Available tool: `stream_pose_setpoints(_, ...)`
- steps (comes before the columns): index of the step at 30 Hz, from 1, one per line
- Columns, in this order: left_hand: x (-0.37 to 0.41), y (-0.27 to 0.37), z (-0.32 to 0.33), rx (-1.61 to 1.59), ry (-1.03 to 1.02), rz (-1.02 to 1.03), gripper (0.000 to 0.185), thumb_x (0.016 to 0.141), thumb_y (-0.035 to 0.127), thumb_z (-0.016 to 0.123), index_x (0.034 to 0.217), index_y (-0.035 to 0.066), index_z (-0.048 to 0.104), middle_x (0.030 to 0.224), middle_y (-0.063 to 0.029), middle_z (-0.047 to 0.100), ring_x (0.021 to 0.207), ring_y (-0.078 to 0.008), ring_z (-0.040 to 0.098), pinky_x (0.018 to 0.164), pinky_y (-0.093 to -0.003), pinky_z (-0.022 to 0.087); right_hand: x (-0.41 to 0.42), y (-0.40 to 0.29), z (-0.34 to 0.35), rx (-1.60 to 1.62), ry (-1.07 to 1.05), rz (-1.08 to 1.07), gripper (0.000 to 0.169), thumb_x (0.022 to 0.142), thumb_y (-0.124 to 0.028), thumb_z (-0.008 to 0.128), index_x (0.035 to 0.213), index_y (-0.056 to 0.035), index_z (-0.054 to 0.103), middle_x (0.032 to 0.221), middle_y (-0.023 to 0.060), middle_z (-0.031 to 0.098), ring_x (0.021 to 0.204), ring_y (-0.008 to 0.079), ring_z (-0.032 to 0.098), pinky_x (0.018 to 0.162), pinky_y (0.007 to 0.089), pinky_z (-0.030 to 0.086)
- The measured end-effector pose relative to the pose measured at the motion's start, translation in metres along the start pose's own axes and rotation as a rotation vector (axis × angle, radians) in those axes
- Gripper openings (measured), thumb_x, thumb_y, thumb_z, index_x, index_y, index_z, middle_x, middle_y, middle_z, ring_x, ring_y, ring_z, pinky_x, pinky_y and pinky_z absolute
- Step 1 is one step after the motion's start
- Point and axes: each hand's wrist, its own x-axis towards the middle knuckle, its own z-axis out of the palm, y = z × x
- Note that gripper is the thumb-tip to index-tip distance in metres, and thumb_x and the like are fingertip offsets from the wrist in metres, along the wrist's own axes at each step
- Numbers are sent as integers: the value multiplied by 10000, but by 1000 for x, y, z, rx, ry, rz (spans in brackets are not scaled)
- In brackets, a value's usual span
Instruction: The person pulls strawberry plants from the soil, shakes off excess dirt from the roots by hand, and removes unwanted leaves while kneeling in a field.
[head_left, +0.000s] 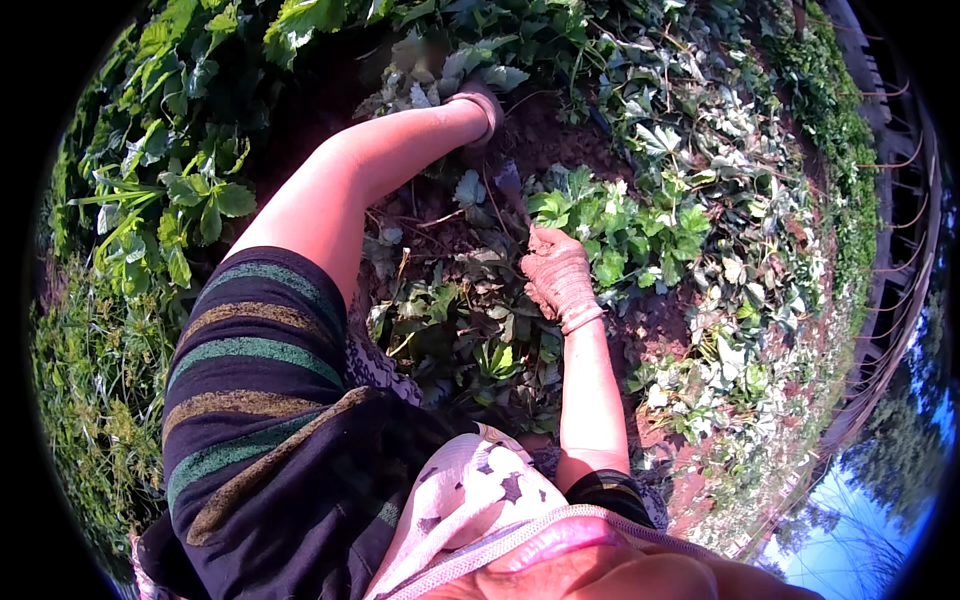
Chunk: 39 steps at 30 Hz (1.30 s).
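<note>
My left arm reaches far forward over the bed. On my left hand (482, 112) is a soiled glove, of which mainly the cuff and back show. Broad green leaves (420, 82) with pale undersides lie against it, and its fingers are hidden. Closer to me, my right hand (556, 274), in a muddy knit glove, is closed around the handle of a hand tool. The flat blade of this hand tool (508, 180) points away from me over the soil. A bright green leafy plant (619, 225) grows just right of my right hand.
Reddish-brown soil (660, 322) shows between plants. Wilted, pale leaves (739, 262) cover the ground on the right. Dense leafy plants (172, 150) stand on the left, with tall grassy weeds (90, 405) below them. Curved rods line a pale edge (885, 187) at far right.
</note>
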Motion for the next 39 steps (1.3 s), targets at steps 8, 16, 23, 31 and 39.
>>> stream_pose_setpoints(8,44,17,48,-182,304,-173,382,934,188,468,1270,112,634,1337,-86,593,1270,-270,509,1022,-479,335,46,-29,53,-312,90,-161,310,850,-187,642,1109,-17,653,880,129,696,794,265,671,703,332,534)
stream_pose_setpoints(16,-2,-29,10,-186,66,95,344,773,297,655,1022,72,731,934,-88,734,907,-281,689,788,-403,508,5,-31,80,1410,-35,323,41,808,-73,601,802,-107,580,601,-18,467,485,141,468,426,298,382)
stream_pose_setpoints(23,-45,-90,6,-734,180,-88,376,711,283,716,1012,57,708,951,-162,712,870,-284,672,784,-405,526,-17,-49,61,1015,421,-83,459,801,34,661,1245,20,544,837,22,601,586,121,571,512,255,509)
stream_pose_setpoints(31,-67,-75,-1,-798,178,-79,353,760,247,672,1071,80,659,961,-150,704,892,-320,677,785,-409,525,2,-27,33,481,229,117,264,817,-52,627,1081,-50,633,749,-2,583,518,104,529,453,280,451)
stream_pose_setpoints(39,-194,-56,123,-10,188,184,553,803,147,624,1346,194,530,995,-188,659,1022,-346,630,882,-432,507,-30,5,44,368,116,-23,459,773,1,674,1226,-13,601,978,15,638,698,90,572,576,244,485)
